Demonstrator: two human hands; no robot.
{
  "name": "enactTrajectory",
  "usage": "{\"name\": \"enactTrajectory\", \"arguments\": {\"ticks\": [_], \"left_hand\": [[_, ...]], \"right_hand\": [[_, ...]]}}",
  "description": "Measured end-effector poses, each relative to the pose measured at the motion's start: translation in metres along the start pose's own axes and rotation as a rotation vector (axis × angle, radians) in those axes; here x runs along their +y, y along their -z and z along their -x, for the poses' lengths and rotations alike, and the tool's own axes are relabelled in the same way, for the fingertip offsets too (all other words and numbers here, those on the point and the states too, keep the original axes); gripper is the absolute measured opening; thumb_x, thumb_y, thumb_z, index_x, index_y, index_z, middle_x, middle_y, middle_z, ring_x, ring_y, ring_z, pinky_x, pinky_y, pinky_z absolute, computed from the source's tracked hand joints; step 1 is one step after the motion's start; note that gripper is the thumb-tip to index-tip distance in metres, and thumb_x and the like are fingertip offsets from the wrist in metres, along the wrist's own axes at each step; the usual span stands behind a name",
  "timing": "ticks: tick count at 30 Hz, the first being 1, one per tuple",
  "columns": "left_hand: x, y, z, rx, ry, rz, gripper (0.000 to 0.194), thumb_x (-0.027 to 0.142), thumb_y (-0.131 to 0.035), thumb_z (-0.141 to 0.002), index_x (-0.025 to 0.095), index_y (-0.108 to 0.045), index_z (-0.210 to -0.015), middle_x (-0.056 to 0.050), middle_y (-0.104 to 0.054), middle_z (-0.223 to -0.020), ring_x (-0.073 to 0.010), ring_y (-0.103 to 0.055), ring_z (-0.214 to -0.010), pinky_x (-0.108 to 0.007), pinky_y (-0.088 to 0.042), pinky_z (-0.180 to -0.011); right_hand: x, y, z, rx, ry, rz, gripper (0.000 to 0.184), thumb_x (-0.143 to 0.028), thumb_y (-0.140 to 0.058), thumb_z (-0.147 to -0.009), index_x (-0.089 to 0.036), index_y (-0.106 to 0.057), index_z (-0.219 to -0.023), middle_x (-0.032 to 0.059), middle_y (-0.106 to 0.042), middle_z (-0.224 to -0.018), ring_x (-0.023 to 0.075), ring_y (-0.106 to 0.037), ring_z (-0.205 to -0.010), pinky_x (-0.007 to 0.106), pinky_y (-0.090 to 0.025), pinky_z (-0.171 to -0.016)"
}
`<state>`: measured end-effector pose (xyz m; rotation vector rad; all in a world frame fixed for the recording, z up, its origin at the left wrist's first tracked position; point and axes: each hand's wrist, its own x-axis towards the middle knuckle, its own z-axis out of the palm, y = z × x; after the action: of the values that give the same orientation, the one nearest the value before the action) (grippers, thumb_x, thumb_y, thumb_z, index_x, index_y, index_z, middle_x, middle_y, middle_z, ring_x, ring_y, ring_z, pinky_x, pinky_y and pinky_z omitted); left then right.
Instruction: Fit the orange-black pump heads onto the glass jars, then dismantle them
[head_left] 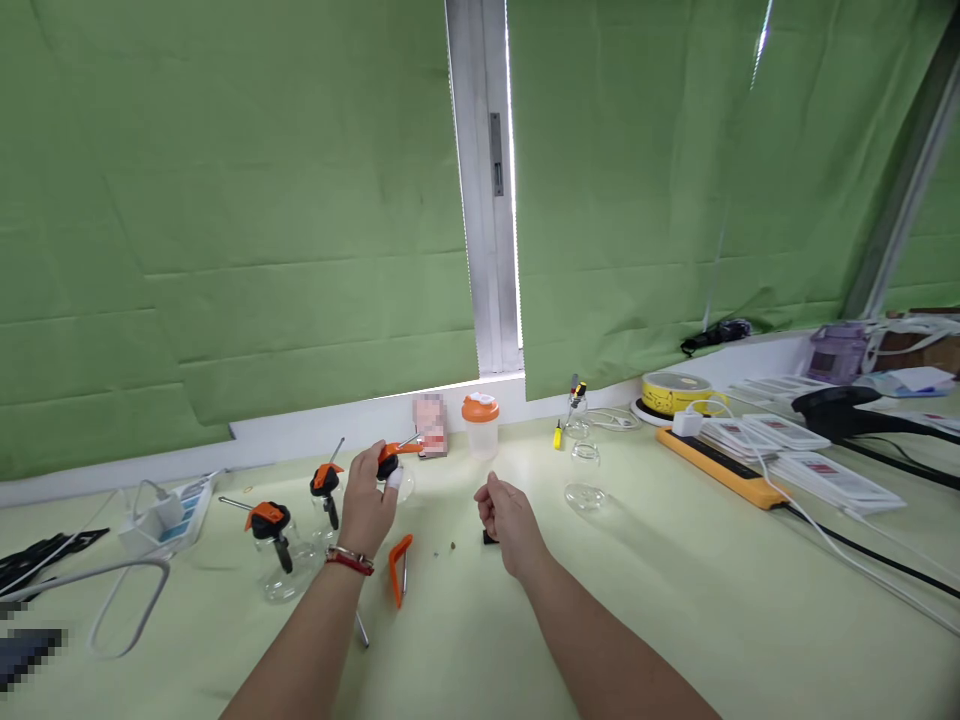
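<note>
My left hand (369, 500) is closed around the black-and-orange top (388, 462) of a clear glass jar (406, 486), from which a thin metal rod sticks out. My right hand (506, 520) is held with its fingers curled together above the table; whatever they may pinch is hidden. Just under it lies a small black piece (490, 537), partly covered. Two similar glass jars (281, 580) with orange-and-black tops (325, 480) and metal rods stand to the left. An orange handle-like part (399, 570) with a metal rod lies between my arms. A metal rod (361, 628) lies beside my left forearm.
An orange-lidded cup (481, 425) stands at the back, a clear glass jar (585, 475) right of my hands. Behind it is a yellow-handled tool (558, 435). An orange power strip (720, 467) with cables lies right; a white strip (184, 510) with plugs lies left.
</note>
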<state>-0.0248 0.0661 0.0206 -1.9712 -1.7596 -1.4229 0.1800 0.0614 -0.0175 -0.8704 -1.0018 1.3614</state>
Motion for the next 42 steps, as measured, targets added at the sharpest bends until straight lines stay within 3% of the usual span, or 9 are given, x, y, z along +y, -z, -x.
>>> {"name": "enactTrajectory", "arguments": {"ticks": [2,4,8,13,16,19,33,37,42], "left_hand": [[0.02,0.011,0.013,-0.019,-0.086,0.064,0.042,0.029,-0.045,-0.087,0.021,-0.044,-0.128,-0.01,-0.049,-0.121,-0.024,-0.048,-0.113,-0.039,-0.038,-0.1],[0.039,0.022,0.028,-0.148,-0.132,0.118,0.042,0.029,-0.047,-0.087,0.024,-0.045,-0.129,-0.009,-0.051,-0.121,-0.0236,-0.05,-0.111,-0.038,-0.042,-0.096],[0.061,0.038,0.055,-0.391,-0.055,0.257,0.043,0.033,-0.053,-0.083,0.027,-0.05,-0.126,-0.008,-0.056,-0.114,-0.0227,-0.055,-0.101,-0.036,-0.046,-0.089],[0.062,0.047,0.07,-0.489,0.397,0.637,0.042,0.038,-0.057,-0.078,0.023,-0.055,-0.116,-0.005,-0.063,-0.096,-0.02,-0.06,-0.082,-0.03,-0.05,-0.068],[0.052,0.047,0.071,-0.528,0.682,0.881,0.034,0.043,-0.053,-0.079,0.019,-0.056,-0.104,-0.001,-0.06,-0.074,-0.0142,-0.055,-0.059,-0.023,-0.043,-0.048],[0.04,0.044,0.07,-0.545,0.796,0.956,0.03,0.042,-0.055,-0.077,0.018,-0.055,-0.095,0.002,-0.053,-0.063,-0.0109,-0.049,-0.048,-0.02,-0.038,-0.042],[0.022,0.034,0.067,-0.565,0.793,0.884,0.029,0.039,-0.057,-0.07,0.019,-0.054,-0.091,0.006,-0.051,-0.057,-0.0106,-0.048,-0.039,-0.021,-0.036,-0.036],[0.018,0.032,0.068,-0.561,0.79,0.899,0.031,0.041,-0.057,-0.07,0.018,-0.053,-0.092,0.006,-0.052,-0.058,-0.01,-0.048,-0.038,-0.021,-0.037,-0.036],[0.014,0.03,0.069,-0.58,0.772,0.912,0.029,0.04,-0.058,-0.071,0.018,-0.053,-0.091,0.005,-0.052,-0.058,-0.0101,-0.048,-0.038,-0.021,-0.038,-0.036]], "right_hand": [[-0.006,0.0,0.002,-0.007,0.033,-0.046,0.048,-0.064,-0.047,-0.077,-0.018,-0.053,-0.069,-0.0038,-0.044,-0.053,0.0071,-0.03,-0.042,0.023,-0.02,-0.042],[-0.013,0.0,0.004,-0.025,0.062,-0.056,0.05,-0.067,-0.046,-0.077,-0.018,-0.053,-0.07,-0.0029,-0.046,-0.054,0.0074,-0.032,-0.043,0.023,-0.021,-0.042],[-0.02,0.001,0.006,-0.079,0.059,-0.006,0.049,-0.065,-0.052,-0.075,-0.018,-0.048,-0.061,-0.0045,-0.041,-0.048,0.0073,-0.031,-0.043,0.023,-0.02,-0.043],[-0.021,0.004,0.009,-0.297,0.002,0.123,0.046,-0.058,-0.053,-0.077,-0.019,-0.044,-0.055,-0.0072,-0.034,-0.041,0.0065,-0.026,-0.04,0.023,-0.017,-0.043],[-0.02,0.005,0.011,-0.402,0.006,0.233,0.039,-0.051,-0.057,-0.076,-0.016,-0.053,-0.059,-0.0048,-0.044,-0.047,0.007,-0.034,-0.045,0.022,-0.024,-0.046],[-0.014,0.006,0.011,-0.462,-0.066,0.298,0.035,-0.05,-0.057,-0.076,-0.015,-0.061,-0.074,-0.0015,-0.057,-0.056,0.007,-0.039,-0.045,0.022,-0.028,-0.046],[0.008,0.001,0.003,-0.228,-0.14,0.334,0.024,-0.039,-0.063,-0.073,-0.015,-0.057,-0.069,-0.0023,-0.058,-0.052,0.006,-0.041,-0.04,0.021,-0.029,-0.04],[0.01,0.001,0.002,-0.229,-0.1,0.259,0.022,-0.032,-0.07,-0.066,-0.016,-0.056,-0.074,-0.0027,-0.059,-0.06,0.0076,-0.049,-0.048,0.021,-0.038,-0.046],[0.013,0.004,0.002,-0.245,-0.155,0.286,0.024,-0.036,-0.064,-0.072,-0.016,-0.053,-0.067,-0.0021,-0.057,-0.052,0.0064,-0.042,-0.039,0.02,-0.031,-0.038]]}}
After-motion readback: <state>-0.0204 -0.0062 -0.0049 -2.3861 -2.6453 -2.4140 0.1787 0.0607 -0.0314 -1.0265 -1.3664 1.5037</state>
